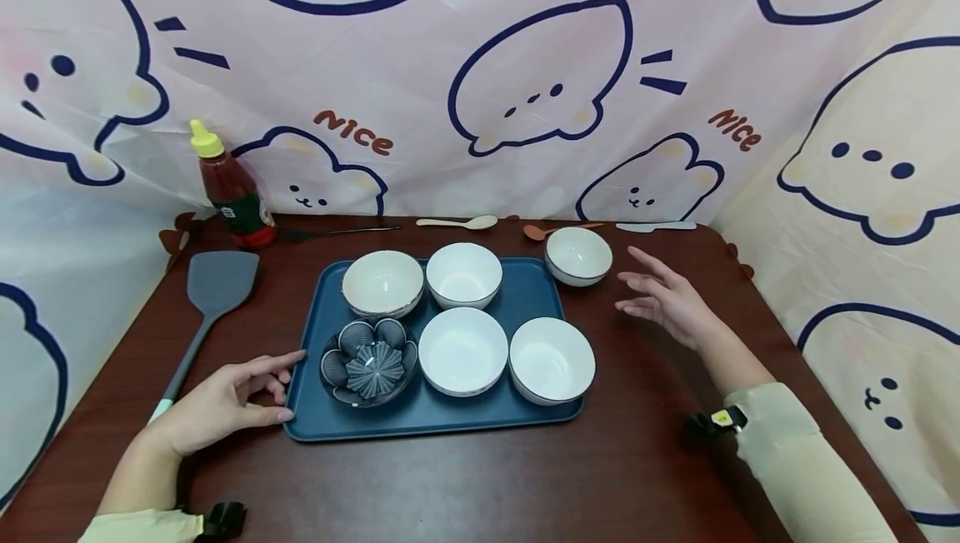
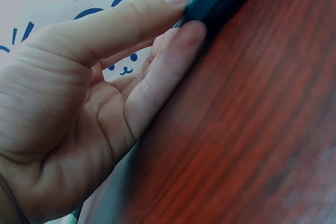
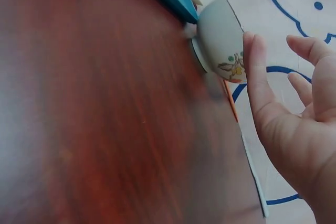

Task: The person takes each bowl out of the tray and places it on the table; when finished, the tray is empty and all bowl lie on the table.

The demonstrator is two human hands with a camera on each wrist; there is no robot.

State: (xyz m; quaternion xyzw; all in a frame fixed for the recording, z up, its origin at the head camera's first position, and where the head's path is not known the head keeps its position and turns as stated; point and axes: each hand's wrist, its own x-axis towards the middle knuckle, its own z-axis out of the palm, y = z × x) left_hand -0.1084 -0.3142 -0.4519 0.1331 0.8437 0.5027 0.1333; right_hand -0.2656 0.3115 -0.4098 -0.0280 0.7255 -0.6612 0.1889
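My left hand [image 1: 217,410] is at the left edge of a blue tray [image 1: 450,428], its thumb and extended fingertips touching the side. Close up in the left wrist view, they meet the tray's edge [image 2: 205,3]. On the tray stand several white bowls [image 1: 463,351] and a dark flower-shaped bowl [image 1: 367,364], front left. Another white bowl [image 1: 579,256] sits on the table beside the tray's back right corner. To its right my right hand [image 1: 667,301] hovers with fingers spread, holding nothing. That bowl [image 3: 220,40] shows a floral pattern in the right wrist view.
A grey spatula [image 1: 222,281] lies at the left, below a red sauce bottle [image 1: 238,197] with a yellow cap. Along the back lie a dark fork [image 1: 337,231], a cream spoon [image 1: 457,223], a brown spoon [image 1: 540,231] and a pale knife [image 1: 656,226]. Patterned cloth hangs behind.
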